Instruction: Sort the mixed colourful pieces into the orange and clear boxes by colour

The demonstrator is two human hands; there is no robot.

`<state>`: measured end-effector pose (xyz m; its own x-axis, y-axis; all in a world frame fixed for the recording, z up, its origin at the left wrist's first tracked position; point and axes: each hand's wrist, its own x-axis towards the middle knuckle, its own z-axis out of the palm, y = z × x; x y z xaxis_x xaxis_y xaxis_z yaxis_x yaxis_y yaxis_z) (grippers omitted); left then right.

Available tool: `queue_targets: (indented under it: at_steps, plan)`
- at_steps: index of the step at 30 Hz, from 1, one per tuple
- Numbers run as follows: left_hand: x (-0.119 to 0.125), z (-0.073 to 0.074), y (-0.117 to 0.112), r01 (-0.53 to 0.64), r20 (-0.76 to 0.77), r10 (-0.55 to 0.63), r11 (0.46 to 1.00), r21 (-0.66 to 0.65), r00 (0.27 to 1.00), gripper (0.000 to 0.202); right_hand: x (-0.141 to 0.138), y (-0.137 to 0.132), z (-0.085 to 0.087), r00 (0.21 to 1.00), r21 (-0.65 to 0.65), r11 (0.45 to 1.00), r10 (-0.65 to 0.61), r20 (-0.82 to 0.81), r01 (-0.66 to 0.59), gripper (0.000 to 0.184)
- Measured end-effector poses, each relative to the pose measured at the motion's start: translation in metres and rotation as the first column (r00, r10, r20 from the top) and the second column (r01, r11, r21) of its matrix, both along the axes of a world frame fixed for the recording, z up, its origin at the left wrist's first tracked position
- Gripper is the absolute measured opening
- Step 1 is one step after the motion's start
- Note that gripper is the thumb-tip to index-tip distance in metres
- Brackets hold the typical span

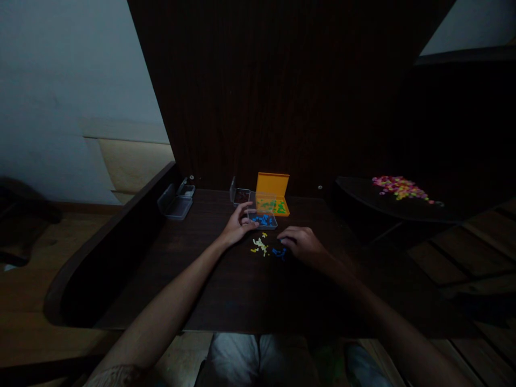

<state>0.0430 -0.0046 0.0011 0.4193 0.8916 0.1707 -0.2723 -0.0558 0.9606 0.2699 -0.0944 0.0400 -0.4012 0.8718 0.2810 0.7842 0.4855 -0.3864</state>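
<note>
My left hand (pixel 237 224) grips the left side of a clear plastic box (pixel 271 227), its fingers and thumb around the edge. The box's lid stands open, and small blue pieces (pixel 264 219) lie inside. Close by on the right, my right hand (pixel 302 240) hovers low over the table with thumb and fingers pinched together. Something tiny may be at its fingertips, too dark to make out. Just below that hand is a little pile of darker blue pieces (pixel 279 252). Pale yellow pieces (pixel 260 246) are scattered to the left of that pile.
An open orange box (pixel 273 184) with green pieces stands behind the clear box. Another open clear box (pixel 233 191) is left of it. More clear boxes (pixel 177 208) sit by the left side panel (pixel 121 236). A multicoloured heap (pixel 401 188) lies on a dark surface at right.
</note>
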Motion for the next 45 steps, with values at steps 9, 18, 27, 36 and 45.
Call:
queue_targets:
  at_steps: [9,18,27,36,45]
  plan:
    - [0.0,0.0,0.0,0.018,0.018,-0.018,1.0,0.0,1.0,0.073,-0.026,0.042,0.036,0.999,0.02,0.999,-0.046,0.009,0.045,0.021]
    - [0.0,-0.001,0.001,0.03,0.027,-0.03,0.999,0.012,0.999,0.072,-0.03,0.055,0.024,1.0,-0.008,1.0,-0.023,-0.019,0.023,0.033]
    - [0.0,-0.001,0.0,0.026,0.022,-0.026,1.0,0.008,0.999,0.071,0.033,0.02,0.022,0.999,-0.044,0.998,-0.044,-0.009,0.044,0.028]
    - [-0.001,-0.002,0.001,0.018,0.018,-0.018,1.0,0.015,1.0,0.07,0.049,-0.019,-0.035,0.998,-0.031,1.0,-0.002,0.062,0.004,0.037]
    - [-0.002,-0.004,0.003,0.018,0.023,-0.018,1.0,0.007,1.0,0.073,0.03,-0.031,-0.032,0.996,0.146,0.989,-0.003,0.084,-0.009,0.05]
